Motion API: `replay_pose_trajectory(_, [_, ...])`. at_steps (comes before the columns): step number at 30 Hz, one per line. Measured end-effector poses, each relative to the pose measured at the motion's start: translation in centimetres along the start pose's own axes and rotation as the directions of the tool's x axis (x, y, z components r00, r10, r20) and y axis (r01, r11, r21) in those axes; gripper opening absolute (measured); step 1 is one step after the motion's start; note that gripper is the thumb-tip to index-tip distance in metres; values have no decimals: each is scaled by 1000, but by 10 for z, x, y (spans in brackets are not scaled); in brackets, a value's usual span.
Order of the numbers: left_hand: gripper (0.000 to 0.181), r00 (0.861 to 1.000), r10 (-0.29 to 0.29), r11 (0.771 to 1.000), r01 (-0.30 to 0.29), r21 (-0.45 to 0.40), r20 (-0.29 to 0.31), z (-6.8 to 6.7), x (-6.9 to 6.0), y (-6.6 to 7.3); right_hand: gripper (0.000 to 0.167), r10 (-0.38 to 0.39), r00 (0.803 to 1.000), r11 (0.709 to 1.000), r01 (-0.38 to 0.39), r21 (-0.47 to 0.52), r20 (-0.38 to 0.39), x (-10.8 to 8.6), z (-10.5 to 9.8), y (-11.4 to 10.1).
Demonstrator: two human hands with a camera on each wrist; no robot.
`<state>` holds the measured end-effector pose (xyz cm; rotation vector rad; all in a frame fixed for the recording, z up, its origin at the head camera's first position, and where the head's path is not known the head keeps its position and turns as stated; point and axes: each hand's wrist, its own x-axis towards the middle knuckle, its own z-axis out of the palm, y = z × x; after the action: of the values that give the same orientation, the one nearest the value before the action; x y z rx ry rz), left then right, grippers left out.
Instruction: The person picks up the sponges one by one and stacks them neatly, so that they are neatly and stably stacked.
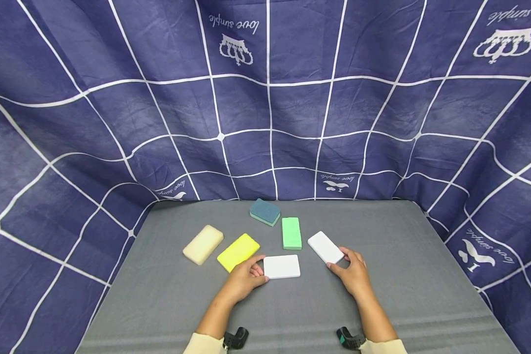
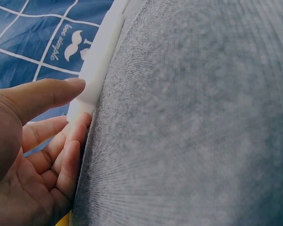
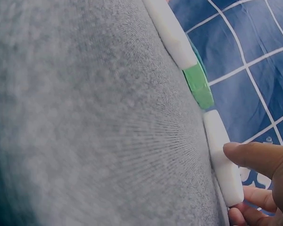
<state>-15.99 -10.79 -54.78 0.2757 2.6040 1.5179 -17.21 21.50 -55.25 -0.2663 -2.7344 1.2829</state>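
Two white sponge blocks lie flat on the grey table. My left hand (image 1: 244,279) holds the left end of the middle white sponge (image 1: 281,266), thumb at its near corner and index finger at its far corner. In the left wrist view, the other fingers curl beside that end. On the right, my right hand (image 1: 354,275) pinches the near end of the tilted white sponge (image 1: 325,247) between thumb and fingers. The right wrist view shows the thumb against this white block (image 3: 223,160), which rests on the cloth.
A yellow sponge (image 1: 238,252) lies beside my left hand, with a cream sponge (image 1: 203,244) farther left. Behind the white blocks are a green sponge (image 1: 291,233) and a dark teal-topped sponge (image 1: 265,212). Blue checked cloth (image 1: 296,113) hangs around the grey table (image 1: 380,231).
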Motion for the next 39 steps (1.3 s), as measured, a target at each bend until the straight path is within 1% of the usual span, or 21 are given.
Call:
replay_pose_trajectory(3, [59,1000,1,1000,-1,-1,0,0,0,-1,66,23,1000,1000,-23,3,20,0,-2,-1])
replay_pose_trajectory(6, [59,1000,3,1000,-3,-2,-1,0,0,-1,66,35,999,999,-35,10,25,1,-4,-2])
replay_pose_trajectory(10, [60,1000,-2,1000,2,-5,-2,0,0,-1,65,47,998,998,-49,42,39,1,-6,-3])
replay_pose_trajectory(18, [63,1000,-9,1000,9,-16,-2,0,0,0,66,85,992,985,-98,141,93,1,-13,-6])
replay_pose_trajectory(24, [61,1000,-6,1000,5,-19,-5,-1,0,-1,66,104,987,956,-134,262,124,0,-16,-13])
replay_pose_trajectory(25, [61,1000,1,1000,-1,-16,-6,-1,0,-1,66,105,986,952,-137,274,127,0,-16,-14])
replay_pose_trajectory(28, [59,1000,-11,1000,11,-12,-8,0,1,-1,66,100,986,942,-138,307,134,-1,-16,-18])
replay_pose_trajectory(32, [58,1000,-21,1000,20,-10,-12,0,1,-1,68,76,986,927,-125,353,150,-1,-16,-23])
replay_pose_trajectory(36, [58,1000,-16,1000,16,-10,-12,0,0,-1,68,57,985,920,-114,376,161,-2,-15,-27])
replay_pose_trajectory(39, [58,1000,-26,1000,26,-4,-11,0,0,0,67,37,985,910,-103,401,169,-2,-14,-31])
